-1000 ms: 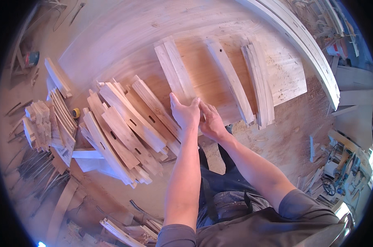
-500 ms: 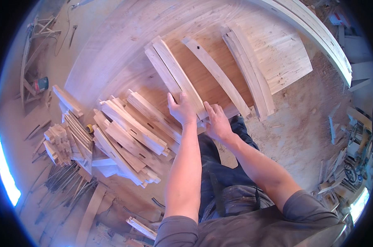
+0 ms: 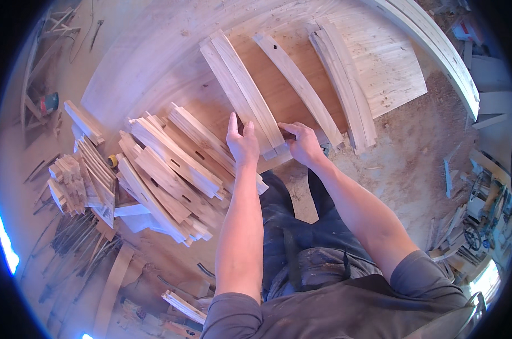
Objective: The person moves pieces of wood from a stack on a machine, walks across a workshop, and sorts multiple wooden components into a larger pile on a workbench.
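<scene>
Two pale curved wooden boards (image 3: 242, 85) lie side by side on a wide wooden panel, their inner edges close together. At their near left edge is my left hand (image 3: 244, 141), one finger along the outer side and the thumb over the top. My right hand (image 3: 305, 145) is at the opposite edge, its bent fingers against the right-hand board; its thumb is partly hidden. Between them the pair's near ends show. To the right lies a single curved board (image 3: 298, 87) with a small dark mark, then another group of curved boards (image 3: 346, 90).
Several slotted wooden pieces (image 3: 174, 164) are piled on the left, beside a stack of short pieces (image 3: 69, 181). The wide panel (image 3: 137, 62) extends behind the boards. A long curved timber (image 3: 436, 45) arcs at the far right. Scraps and tools crowd the lower right floor.
The dark gap between the paired boards has narrowed. My right hand's fingers have bent in against the edge, and my left hand stays at the other side. The view has shifted slightly.
</scene>
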The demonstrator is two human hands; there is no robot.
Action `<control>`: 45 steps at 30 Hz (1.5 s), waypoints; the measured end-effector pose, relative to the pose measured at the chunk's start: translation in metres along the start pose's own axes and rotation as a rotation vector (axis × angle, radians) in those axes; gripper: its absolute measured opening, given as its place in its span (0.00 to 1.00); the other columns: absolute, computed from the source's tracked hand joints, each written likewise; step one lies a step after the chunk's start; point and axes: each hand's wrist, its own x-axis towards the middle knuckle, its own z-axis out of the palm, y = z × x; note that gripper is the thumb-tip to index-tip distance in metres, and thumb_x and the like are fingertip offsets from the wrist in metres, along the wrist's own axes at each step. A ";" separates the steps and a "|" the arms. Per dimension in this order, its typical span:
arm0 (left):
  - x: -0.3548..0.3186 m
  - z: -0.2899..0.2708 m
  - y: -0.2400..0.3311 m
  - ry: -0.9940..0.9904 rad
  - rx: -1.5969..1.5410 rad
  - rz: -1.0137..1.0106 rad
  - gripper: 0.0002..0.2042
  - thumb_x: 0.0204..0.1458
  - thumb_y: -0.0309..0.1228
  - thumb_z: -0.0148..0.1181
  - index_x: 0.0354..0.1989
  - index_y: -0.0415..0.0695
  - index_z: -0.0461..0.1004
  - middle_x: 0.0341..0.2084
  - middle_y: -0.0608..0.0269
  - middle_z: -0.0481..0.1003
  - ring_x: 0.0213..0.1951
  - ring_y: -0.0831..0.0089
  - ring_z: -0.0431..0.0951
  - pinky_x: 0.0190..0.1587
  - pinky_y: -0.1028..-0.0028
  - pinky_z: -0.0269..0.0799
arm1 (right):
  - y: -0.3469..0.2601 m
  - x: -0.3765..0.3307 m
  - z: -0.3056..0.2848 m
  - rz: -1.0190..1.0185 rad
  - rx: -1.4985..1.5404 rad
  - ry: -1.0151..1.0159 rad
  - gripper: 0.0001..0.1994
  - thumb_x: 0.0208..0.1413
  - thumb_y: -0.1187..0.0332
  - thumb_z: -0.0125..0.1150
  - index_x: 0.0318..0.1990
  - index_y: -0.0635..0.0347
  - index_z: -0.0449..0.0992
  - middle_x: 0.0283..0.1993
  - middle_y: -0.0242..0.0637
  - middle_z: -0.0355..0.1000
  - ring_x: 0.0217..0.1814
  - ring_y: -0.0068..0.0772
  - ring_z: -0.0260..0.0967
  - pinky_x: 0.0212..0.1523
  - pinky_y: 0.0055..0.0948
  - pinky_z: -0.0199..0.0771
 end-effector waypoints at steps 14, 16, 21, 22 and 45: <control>-0.045 0.017 0.031 -0.093 -0.215 -0.211 0.34 0.57 0.26 0.63 0.70 0.26 0.58 0.68 0.33 0.62 0.71 0.48 0.63 0.72 0.62 0.58 | -0.013 -0.020 0.017 0.008 -0.302 0.088 0.43 0.43 0.65 0.71 0.69 0.69 0.60 0.58 0.57 0.65 0.63 0.61 0.63 0.61 0.47 0.69; -0.040 0.020 0.024 -0.090 -0.232 -0.208 0.33 0.57 0.26 0.62 0.69 0.23 0.57 0.68 0.33 0.62 0.71 0.50 0.63 0.71 0.63 0.59 | -0.024 -0.017 0.020 0.009 -0.399 0.096 0.44 0.43 0.64 0.71 0.70 0.69 0.59 0.59 0.57 0.65 0.65 0.61 0.61 0.63 0.49 0.66; -0.048 -0.009 0.045 -0.130 -0.398 -0.224 0.32 0.61 0.22 0.58 0.71 0.24 0.53 0.66 0.39 0.66 0.65 0.58 0.71 0.67 0.66 0.67 | -0.042 -0.015 0.032 -0.211 -0.522 0.259 0.48 0.43 0.61 0.73 0.72 0.69 0.54 0.60 0.55 0.64 0.64 0.59 0.60 0.66 0.51 0.62; -0.052 -0.022 0.053 -0.134 -0.375 -0.231 0.32 0.61 0.22 0.57 0.72 0.24 0.53 0.66 0.39 0.66 0.65 0.57 0.71 0.67 0.66 0.67 | -0.041 -0.011 0.034 -0.251 -0.565 0.252 0.50 0.43 0.62 0.73 0.73 0.69 0.50 0.60 0.57 0.63 0.63 0.60 0.61 0.65 0.52 0.62; -0.185 -0.127 -0.008 -0.025 -0.384 -0.280 0.21 0.62 0.21 0.58 0.64 0.29 0.67 0.56 0.48 0.77 0.56 0.62 0.79 0.60 0.66 0.73 | -0.123 0.062 0.111 -0.206 -0.414 0.043 0.44 0.48 0.59 0.75 0.72 0.59 0.58 0.65 0.63 0.61 0.67 0.64 0.61 0.66 0.53 0.65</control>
